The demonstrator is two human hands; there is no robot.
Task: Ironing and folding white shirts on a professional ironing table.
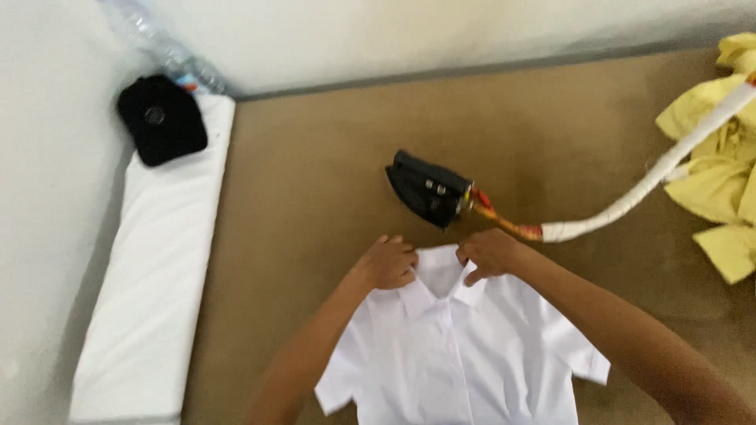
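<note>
1. White short-sleeved shirt (465,354): lay flat, front up, on the near middle of the surface, collar pointing to the far side, sleeves spread left and right; its lower part ran out of view at the near edge
2. Left hand (388,263): fingers curled shut on the left side of the shirt collar (437,275), pinching the cloth at the far edge of the shirt
3. Right hand (488,253): fingers closed on the right side of the collar, just across the collar opening from the left hand; both forearms reached in from the near edge
4. Surface (315,181): tan-brown covering, filling the middle of the view and carrying the shirt and the iron
5. Black iron (429,189): rested on the surface just beyond the two hands, apart from the shirt, its pointed end turned left
6. Iron cord (646,185): wrapped in white, with an orange and red stretch next to the iron; ran from the right end of the iron off toward the far right
7. Yellow garment (720,173): crumpled heap at the right edge of the surface, under the cord
8. White folded cloth (157,275): long padded strip along the left side of the surface, beside the wall
9. Black rounded object (161,118): sat on the far end of the white strip; its kind could not be told
10. Clear plastic bottle (169,51): blurred, in the far left corner, behind the black object
</note>
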